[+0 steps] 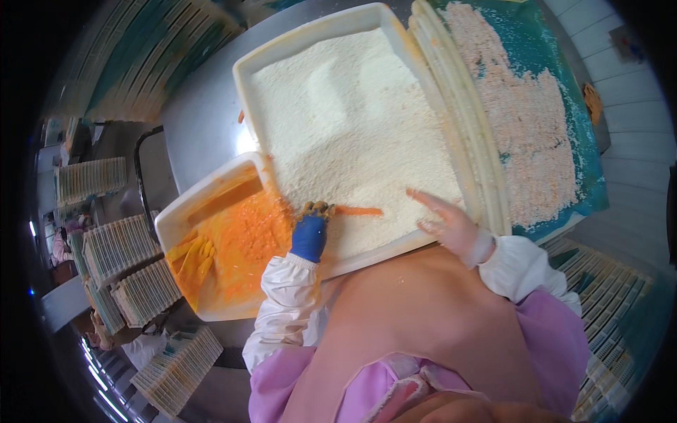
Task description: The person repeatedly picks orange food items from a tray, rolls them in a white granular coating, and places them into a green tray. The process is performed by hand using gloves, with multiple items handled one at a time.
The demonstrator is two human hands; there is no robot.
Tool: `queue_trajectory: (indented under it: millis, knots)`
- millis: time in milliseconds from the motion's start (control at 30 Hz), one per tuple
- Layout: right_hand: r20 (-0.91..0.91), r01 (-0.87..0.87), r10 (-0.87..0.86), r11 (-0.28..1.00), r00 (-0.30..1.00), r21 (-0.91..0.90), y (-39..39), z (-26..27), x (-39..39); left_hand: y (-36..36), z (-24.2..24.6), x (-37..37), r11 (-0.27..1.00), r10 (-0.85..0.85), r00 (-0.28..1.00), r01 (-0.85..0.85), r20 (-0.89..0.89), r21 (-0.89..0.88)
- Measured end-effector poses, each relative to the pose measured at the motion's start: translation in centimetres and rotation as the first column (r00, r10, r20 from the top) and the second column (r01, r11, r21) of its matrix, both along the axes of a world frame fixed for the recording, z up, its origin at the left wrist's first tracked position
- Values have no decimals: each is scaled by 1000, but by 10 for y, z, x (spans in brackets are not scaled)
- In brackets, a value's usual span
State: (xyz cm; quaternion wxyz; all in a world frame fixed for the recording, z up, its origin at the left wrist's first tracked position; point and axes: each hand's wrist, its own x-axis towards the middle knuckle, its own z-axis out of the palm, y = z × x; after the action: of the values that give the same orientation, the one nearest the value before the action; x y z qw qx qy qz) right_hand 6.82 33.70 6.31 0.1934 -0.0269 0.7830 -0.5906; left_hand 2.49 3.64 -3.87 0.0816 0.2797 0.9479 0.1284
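In a blue glove with crumb-caked fingertips, my left hand (pixel 312 227) is curled at the front left of a white tub (pixel 312 39) of pale breadcrumbs (pixel 338 127). A thin orange battered strip (pixel 359 211) sticks out rightward from its thumb side, over the crumbs. My right hand (pixel 447 219), which appears to wear a thin clear glove, hovers over the tub's front right, fingers spread and nothing in them. Left of my left hand, a smaller white tub (pixel 172 217) holds orange batter (pixel 251 232), with a yellow-orange rubber glove (pixel 193 259) inside its left part.
Stacked pale frames (pixel 465 106) flank the crumb tub on the right. Beyond them, breaded pieces (pixel 529 132) cover a teal sheet (pixel 587 158). Slatted racks (pixel 121 243) stand at left, more racks (pixel 597 285) at lower right. The metal table (pixel 201 106) extends left.
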Motion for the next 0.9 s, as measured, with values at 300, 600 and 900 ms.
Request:
queue_trajectory:
  millis: [300,600,900]
  knots:
    - [-57,0,20,942,998,335,-126,-134,-40,-52,49,15,975,193,951,-157,-243,160]
    - [-29,-380,430,825,902,418,-113,-130,-31,-102,36,20,911,326,918,-242,-225,335]
    - [463,334,-222,926,858,-176,13,37,-18,-102,33,1,913,311,929,-233,-202,335]
